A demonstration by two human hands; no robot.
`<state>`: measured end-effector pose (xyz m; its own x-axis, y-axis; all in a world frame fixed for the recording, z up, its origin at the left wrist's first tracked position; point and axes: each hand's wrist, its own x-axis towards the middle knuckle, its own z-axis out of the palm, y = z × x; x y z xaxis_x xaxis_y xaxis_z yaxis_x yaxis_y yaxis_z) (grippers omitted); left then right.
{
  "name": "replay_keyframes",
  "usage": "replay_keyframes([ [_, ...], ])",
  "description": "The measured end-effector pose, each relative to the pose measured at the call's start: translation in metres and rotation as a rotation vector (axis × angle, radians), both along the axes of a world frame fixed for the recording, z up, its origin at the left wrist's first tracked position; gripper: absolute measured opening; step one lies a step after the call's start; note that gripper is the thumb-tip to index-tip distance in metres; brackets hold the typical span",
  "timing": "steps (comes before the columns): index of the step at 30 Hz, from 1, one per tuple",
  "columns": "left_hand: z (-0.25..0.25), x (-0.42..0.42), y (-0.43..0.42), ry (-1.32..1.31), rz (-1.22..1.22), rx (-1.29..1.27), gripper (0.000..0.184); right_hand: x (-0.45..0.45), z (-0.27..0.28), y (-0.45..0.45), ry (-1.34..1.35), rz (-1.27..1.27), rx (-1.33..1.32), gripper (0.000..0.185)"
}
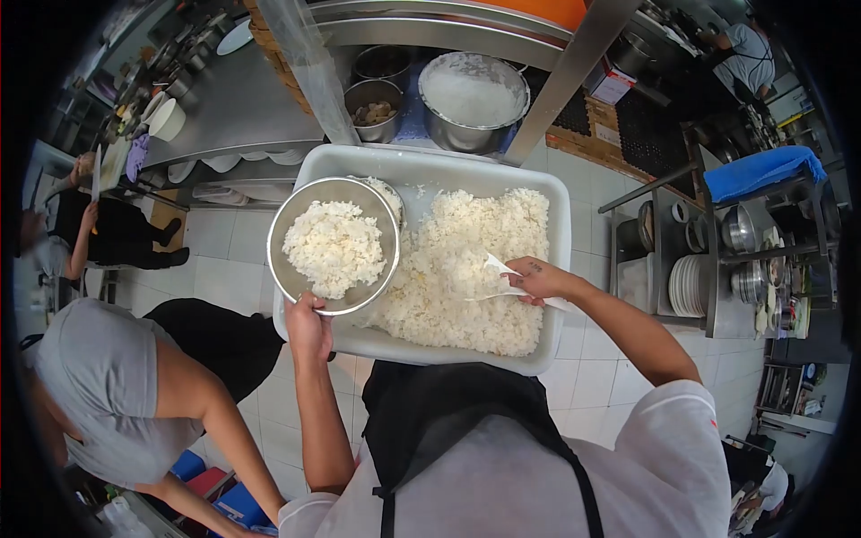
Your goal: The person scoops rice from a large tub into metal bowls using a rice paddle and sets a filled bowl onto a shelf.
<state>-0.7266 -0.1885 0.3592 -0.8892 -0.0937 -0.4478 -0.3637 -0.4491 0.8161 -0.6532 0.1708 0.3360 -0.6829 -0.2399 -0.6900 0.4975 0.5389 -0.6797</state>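
My left hand (310, 326) grips the near rim of a round metal bowl (282, 267), holding it over the left side of a large pale tub (560, 287). A mound of cooked white rice (334, 247) lies in the bowl. Partly hidden beneath it in the tub is another metal container with rice (386, 192). Loose rice (471, 323) fills the tub's middle and right. My right hand (536, 280) is closed around a white rice paddle (496, 264), whose blade is down among the rice grains and partly covered.
Beyond the tub, a metal shelf holds a big pot of white contents (473, 94) and a smaller pot (372, 109). A co-worker in grey (117, 386) leans close on my left. Another person (81, 215) holds a knife farther off. Stacked plates (689, 285) stand on the right rack.
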Motion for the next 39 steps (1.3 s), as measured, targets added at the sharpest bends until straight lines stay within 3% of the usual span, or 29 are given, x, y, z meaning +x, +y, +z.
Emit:
replay_keyframes([
  [2, 0.0, -0.003, 0.012, 0.027, -0.037, -0.063, 0.037, 0.005, 0.011, -0.001, 0.013, -0.067, -0.014, 0.02],
  [6, -0.033, -0.015, 0.022, 0.041, -0.161, -0.05, 0.046, 0.014, 0.045, 0.007, 0.081, -0.18, -0.044, 0.019],
  [11, -0.014, -0.005, 0.065, -0.014, -0.308, -0.041, 0.058, 0.012, 0.118, 0.001, 0.173, -0.272, 0.011, 0.018],
  [14, -0.026, 0.003, 0.083, -0.046, -0.469, -0.052, 0.06, 0.005, 0.126, -0.027, 0.411, -0.291, 0.084, 0.014],
  [15, 0.002, 0.013, 0.103, -0.068, -0.385, -0.033, 0.046, 0.002, 0.113, -0.037, 0.623, -0.125, 0.412, 0.016],
  [16, 0.003, 0.014, 0.109, -0.069, -0.395, -0.032, 0.046, 0.001, 0.107, -0.044, 0.821, 0.056, 0.741, 0.02],
  [18, 0.003, 0.014, 0.113, -0.092, -0.427, -0.041, 0.046, 0.005, 0.112, -0.051, 0.83, 0.022, 0.797, 0.024],
  [19, -0.009, 0.007, 0.104, -0.086, -0.532, -0.057, 0.061, 0.005, 0.118, -0.053, 0.842, 0.004, 0.849, 0.029],
  [20, -0.015, 0.004, 0.097, -0.088, -0.524, -0.054, 0.061, 0.007, 0.13, -0.05, 0.843, 0.013, 0.846, 0.029],
  [22, -0.011, 0.002, 0.088, -0.047, -0.442, 0.026, 0.06, 0.011, 0.151, -0.035, 0.734, -0.199, 0.777, 0.023],
  [25, -0.001, 0.0, 0.061, -0.024, -0.335, -0.015, 0.052, 0.004, 0.137, -0.009, 0.544, -0.108, 0.859, 0.02],
  [29, 0.003, 0.0, 0.012, 0.02, -0.242, -0.08, 0.046, -0.029, 0.025, -0.005, 0.559, -0.006, 0.821, 0.024],
  [32, 0.015, 0.012, -0.011, 0.041, -0.136, -0.019, 0.048, -0.064, -0.016, -0.025, 0.542, 0.06, 0.804, 0.023],
  [39, 0.024, 0.048, -0.046, 0.084, 0.109, -0.109, 0.051, -0.066, -0.026, -0.027, 0.479, 0.314, 0.574, 0.023],
])
